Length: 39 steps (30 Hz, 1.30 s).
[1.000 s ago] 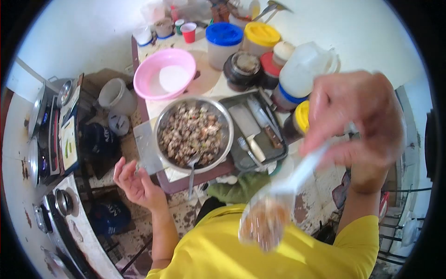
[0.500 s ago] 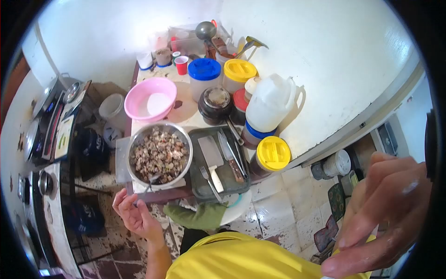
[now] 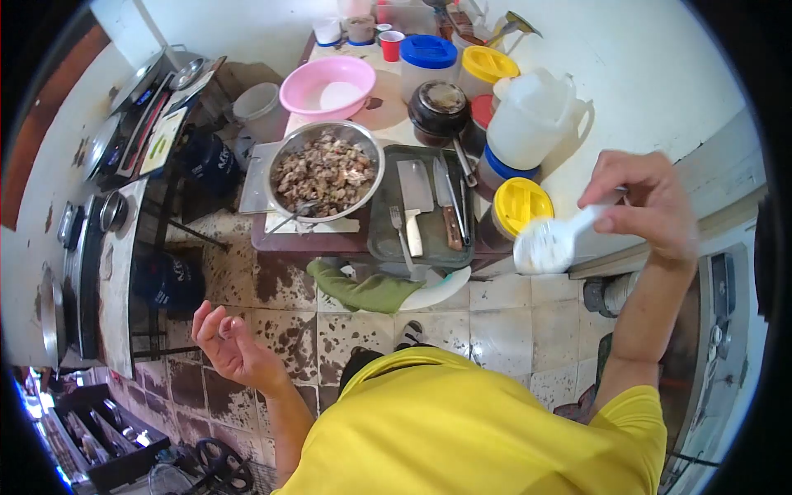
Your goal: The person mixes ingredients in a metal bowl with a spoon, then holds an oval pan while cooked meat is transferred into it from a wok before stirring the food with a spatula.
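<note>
We've got the white spoon (image 3: 546, 246) pinched in our R hand (image 3: 648, 200), near the yellow-lid jar (image 3: 518, 210); long axis diag. in view, bowl pointing lower-left, handle upper-right; bowl contents blurred. Our L hand (image 3: 233, 351), well apart, fingers loosely curled, is below the steel bowl (image 3: 323, 219) in view.

1. Your white spoon (image 3: 544, 247) is motion-blurred; can't tell its contents. Your right hand (image 3: 643, 205) hides its handle end.
2. Your left hand (image 3: 235, 351): curled fingers, can't tell if anything's in them.
3. Metal utensil (image 3: 292, 218): tip partly hidden by chopped food (image 3: 324, 175).
4. Ladle (image 3: 437, 3) cut off at top edge.
5. Green cloth (image 3: 363, 291) covers part of the white round item (image 3: 437, 291).
6. Lettering on blue cylinder (image 3: 169, 280): unreadable to you.
</note>
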{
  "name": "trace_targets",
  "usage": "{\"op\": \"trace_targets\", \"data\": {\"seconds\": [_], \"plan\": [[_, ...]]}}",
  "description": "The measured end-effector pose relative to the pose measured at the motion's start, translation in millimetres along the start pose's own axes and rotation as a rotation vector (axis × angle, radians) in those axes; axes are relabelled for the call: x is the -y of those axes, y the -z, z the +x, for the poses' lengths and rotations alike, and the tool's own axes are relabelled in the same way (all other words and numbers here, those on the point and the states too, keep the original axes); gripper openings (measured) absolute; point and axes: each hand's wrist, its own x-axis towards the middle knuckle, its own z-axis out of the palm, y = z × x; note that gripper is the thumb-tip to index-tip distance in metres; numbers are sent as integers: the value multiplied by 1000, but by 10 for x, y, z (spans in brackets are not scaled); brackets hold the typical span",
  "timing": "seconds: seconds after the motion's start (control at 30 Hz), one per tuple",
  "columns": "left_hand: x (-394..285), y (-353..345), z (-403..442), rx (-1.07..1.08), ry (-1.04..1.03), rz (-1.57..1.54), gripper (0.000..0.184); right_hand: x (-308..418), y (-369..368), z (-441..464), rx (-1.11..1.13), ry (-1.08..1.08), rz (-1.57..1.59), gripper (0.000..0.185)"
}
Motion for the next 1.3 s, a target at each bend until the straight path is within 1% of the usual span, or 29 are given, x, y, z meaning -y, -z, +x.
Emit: {"op": "trace_targets", "data": {"seconds": [0.07,0.13,0.2,0.3,0.4,0.47,0.5,0.6,0.63,0.73,0.77,0.87,0.97,1.07,1.1,1.2,1.27,1.3], "plan": [[-41,166,25,-17,-25,39,23,-337,-118,-110,-146,-250,150,23],[-121,315,44,-35,-14,40,24,-759,-269,-196,-241,-303,180,20],[-171,447,35,-53,1,51,25,-1051,-500,-267,-360,-409,224,18],[-198,687,-4,-41,23,91,25,-1504,-833,-294,-371,-538,299,18],[-164,853,-114,34,55,106,25,-1760,-1224,-187,-340,-574,431,17],[-189,904,-199,104,100,123,25,-1853,-1434,-80,-322,-606,378,15],[-210,887,-243,95,129,127,24,-1916,-1520,-20,-307,-614,353,14],[-303,1005,-335,407,234,330,24,-2204,-1738,170,-300,-581,78,10],[-329,1031,-381,510,273,397,24,-2234,-1752,222,-288,-512,-148,11],[-376,1088,-553,757,294,577,25,-2230,-1588,428,-338,-396,-308,11],[-351,1103,-650,738,289,637,25,-2164,-1474,490,-355,-426,-305,11],[-319,1039,-908,590,353,682,26,-2551,-971,620,-374,-382,-228,13],[-304,748,-1012,575,366,710,27,-2664,-585,513,-364,-517,148,15],[-244,273,-995,585,301,627,27,-2645,-383,254,-371,-588,276,18],[-234,100,-978,591,311,596,27,-2703,-351,154,-386,-590,266,18],[-109,-406,-967,641,233,506,26,-2998,-349,-104,-506,-511,-78,20],[-60,-732,-987,698,248,472,27,-3121,-460,-209,-583,-407,-444,21],[-62,-893,-963,739,201,440,28,-3166,-518,-203,-621,-338,-621,22]]}}
